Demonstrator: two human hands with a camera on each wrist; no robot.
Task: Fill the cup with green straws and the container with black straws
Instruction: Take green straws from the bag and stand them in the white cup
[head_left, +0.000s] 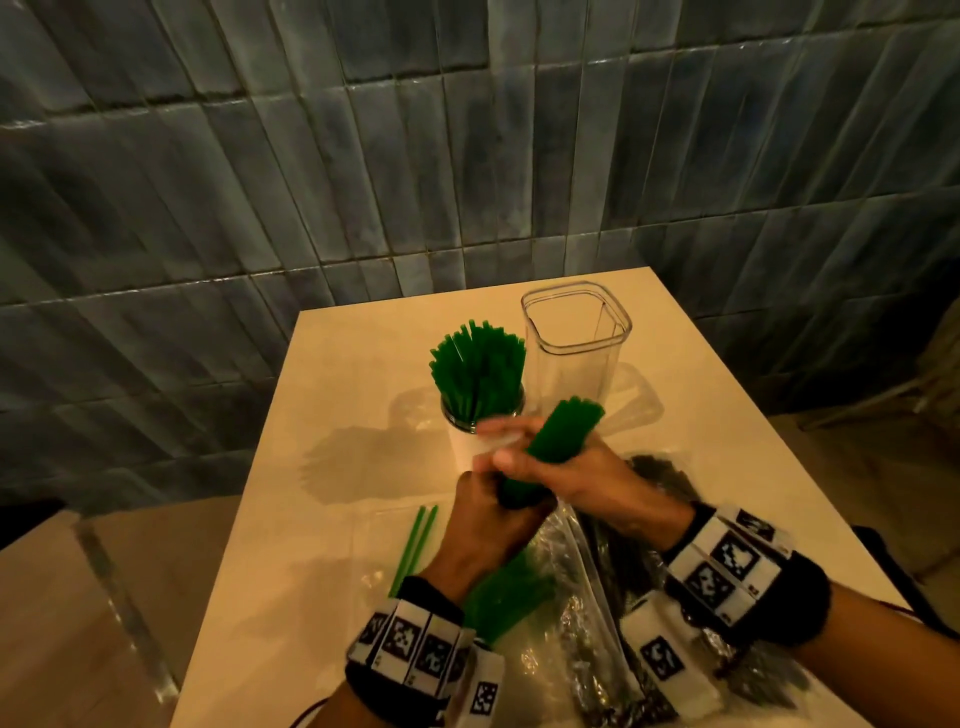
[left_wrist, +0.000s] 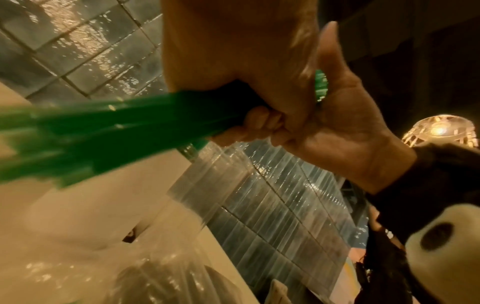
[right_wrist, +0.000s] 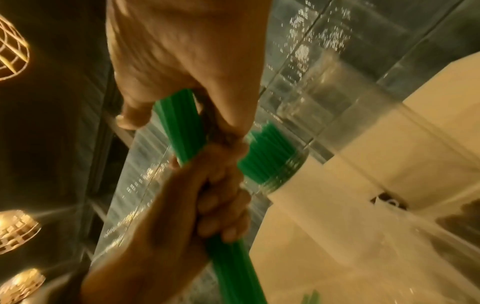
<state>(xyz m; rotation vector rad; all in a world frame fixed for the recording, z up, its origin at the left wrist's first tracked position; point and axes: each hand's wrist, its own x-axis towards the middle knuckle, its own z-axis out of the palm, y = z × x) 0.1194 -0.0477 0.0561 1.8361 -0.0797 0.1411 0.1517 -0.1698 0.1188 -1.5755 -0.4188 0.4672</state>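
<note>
Both hands grip one bundle of green straws (head_left: 563, 434) above the table, tilted up to the right. My left hand (head_left: 491, 514) holds its lower part, and my right hand (head_left: 550, 467) holds it just above. The right wrist view shows the bundle (right_wrist: 182, 127) passing through the right hand (right_wrist: 187, 67) and the left hand (right_wrist: 215, 205). Behind the hands a glass cup (head_left: 480, 415) stands packed with green straws (head_left: 478, 364). The clear square container (head_left: 576, 332) to its right is empty. Black straws (head_left: 660, 483) lie in a plastic bag under my right wrist.
Two loose green straws (head_left: 415, 545) lie on the beige table (head_left: 337, 395) left of my left wrist. Crinkled clear plastic bags (head_left: 566, 613) cover the near right of the table. A tiled wall (head_left: 363, 156) stands close behind, and the table edges drop off left and right.
</note>
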